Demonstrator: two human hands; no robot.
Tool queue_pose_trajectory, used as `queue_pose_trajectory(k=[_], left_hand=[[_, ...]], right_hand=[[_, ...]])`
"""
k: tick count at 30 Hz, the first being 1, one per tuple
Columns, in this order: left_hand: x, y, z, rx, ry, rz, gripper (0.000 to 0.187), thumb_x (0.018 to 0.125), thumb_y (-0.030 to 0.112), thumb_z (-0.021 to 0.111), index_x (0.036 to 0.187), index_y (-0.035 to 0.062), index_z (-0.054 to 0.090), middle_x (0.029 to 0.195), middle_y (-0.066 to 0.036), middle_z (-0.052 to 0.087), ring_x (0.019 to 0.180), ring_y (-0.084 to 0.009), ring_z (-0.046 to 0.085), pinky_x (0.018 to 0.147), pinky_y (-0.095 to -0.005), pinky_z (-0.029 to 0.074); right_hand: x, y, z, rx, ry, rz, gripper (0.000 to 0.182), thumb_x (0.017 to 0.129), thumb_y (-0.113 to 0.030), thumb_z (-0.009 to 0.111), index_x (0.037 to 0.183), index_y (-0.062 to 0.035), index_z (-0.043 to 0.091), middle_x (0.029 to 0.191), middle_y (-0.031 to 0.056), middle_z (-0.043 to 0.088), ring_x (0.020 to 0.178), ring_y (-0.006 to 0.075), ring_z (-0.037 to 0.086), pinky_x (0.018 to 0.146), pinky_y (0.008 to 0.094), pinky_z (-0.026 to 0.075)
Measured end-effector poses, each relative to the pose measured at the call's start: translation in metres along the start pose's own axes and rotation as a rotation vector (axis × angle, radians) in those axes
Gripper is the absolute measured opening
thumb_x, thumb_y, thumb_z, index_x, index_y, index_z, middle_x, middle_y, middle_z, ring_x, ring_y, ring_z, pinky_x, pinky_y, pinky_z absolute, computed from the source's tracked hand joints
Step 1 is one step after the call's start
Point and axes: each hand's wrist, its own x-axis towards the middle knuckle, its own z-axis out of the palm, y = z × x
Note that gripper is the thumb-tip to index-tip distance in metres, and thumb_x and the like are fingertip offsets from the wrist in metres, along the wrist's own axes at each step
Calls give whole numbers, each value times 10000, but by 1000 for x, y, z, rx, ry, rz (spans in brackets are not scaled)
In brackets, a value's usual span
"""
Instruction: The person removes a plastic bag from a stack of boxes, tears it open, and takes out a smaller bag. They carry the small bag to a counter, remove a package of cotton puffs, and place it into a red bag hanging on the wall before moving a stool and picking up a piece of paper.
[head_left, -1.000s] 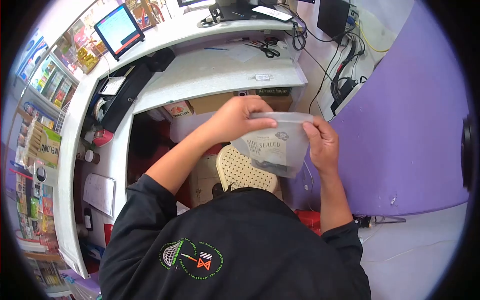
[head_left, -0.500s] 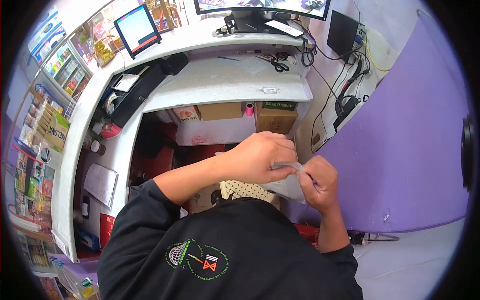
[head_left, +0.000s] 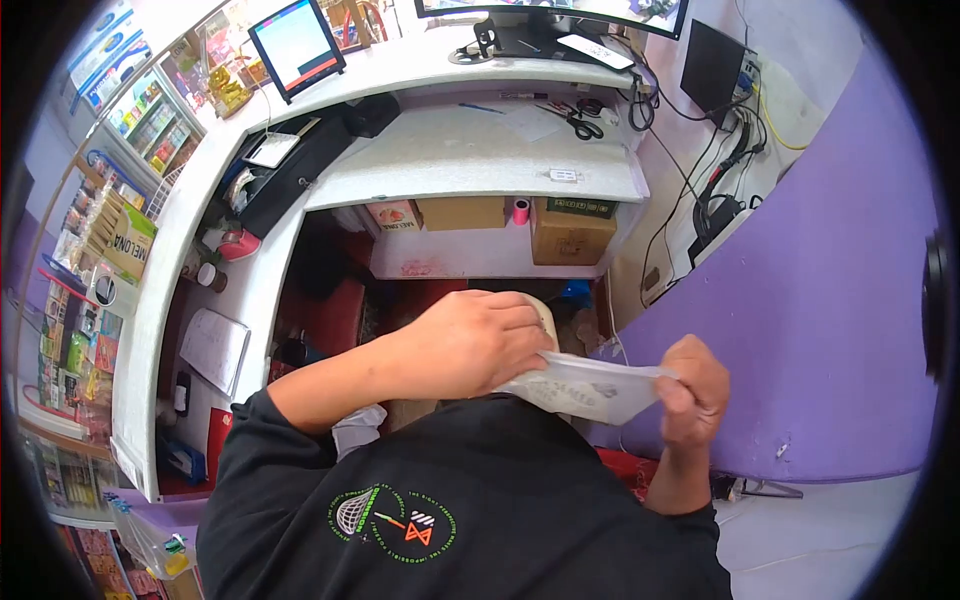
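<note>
A translucent white plastic bag [head_left: 590, 388] with grey printing is stretched between my two hands in front of my chest. My left hand [head_left: 480, 340] has its fingers closed on the bag's left end, with the back of the hand facing up. At the right end, my right hand [head_left: 695, 390] pinches the bag's corner between thumb and fingers. The bag's upper edge runs nearly straight from hand to hand, and its lower part hangs down near my black shirt [head_left: 460, 500].
Ahead is a white desk [head_left: 470, 165] with scissors [head_left: 580, 125] on it. Below it, a shelf holds a cardboard box [head_left: 570, 238] and a pink spool [head_left: 521, 212]. A purple partition [head_left: 820, 300] stands at the right; a tablet [head_left: 297, 48] stands at the upper left.
My hands have moved apart, and the bag that was bunched between them is now spread out. The surroundings have shifted slightly right in view.
</note>
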Motion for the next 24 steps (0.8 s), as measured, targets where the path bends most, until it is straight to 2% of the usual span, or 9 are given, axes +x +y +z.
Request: queue_pose_trajectory(k=[5,11,13,17,18,20,22,23,24], left_hand=[[-30,-14,-7,66,-67,-109,178,807,201,640,891,45,626,828,-70,595,866,-231,575,755,-341,479],[-33,-12,-24,88,-109,-206,194,799,195,650,915,41,629,809,-76,594,863,-251,566,799,-342,448],[-34,-13,-34,9,-296,-320,297,776,241,677,993,48,614,897,-88,590,916,-266,551,840,-363,424],[-16,6,-20,55,-122,-222,523,712,337,738,1119,60,562,1125,-113,527,1057,-299,498,895,-439,395],[-10,9,0,-41,-38,-127,459,732,315,727,1081,62,565,1062,-128,554,1019,-314,521,883,-439,401],[-7,10,39,-199,-32,-168,348,762,273,706,1003,56,579,941,-112,582,890,-310,570,791,-416,446],[-11,14,51,-302,-64,-161,297,772,257,697,960,56,585,871,-94,574,814,-291,580,713,-396,459],[-11,14,53,-394,-103,-133,250,782,241,687,918,55,590,801,-76,566,738,-272,590,636,-376,471],[-9,18,50,-395,-105,-140,250,782,241,687,918,55,590,801,-76,566,738,-272,590,636,-376,471]], right_hand=[[-4,4,-22,66,168,99,72,692,-52,539,646,3,546,611,60,497,566,166,438,521,296,339],[-2,5,-22,119,88,78,74,695,-56,550,660,10,548,622,62,503,579,167,449,534,297,346],[-2,5,-20,291,-90,134,77,721,-48,561,680,17,567,631,65,522,586,170,474,541,295,362],[-18,14,5,340,-93,320,79,753,-42,578,718,27,596,649,77,547,594,172,496,548,296,375],[-18,11,15,298,-181,320,92,771,-52,588,734,31,602,664,79,556,589,172,495,546,304,377],[-20,15,18,257,-286,320,106,789,-63,598,750,35,609,678,81,565,584,172,494,544,311,378],[-28,29,8,374,-407,292,234,884,-190,563,842,29,634,743,79,580,644,164,504,622,289,409],[-31,41,7,380,-411,295,234,884,-190,563,842,29,634,743,79,580,644,164,504,622,289,409],[-35,55,8,606,-337,375,296,916,-259,521,961,16,620,834,85,591,720,167,523,690,284,416]])
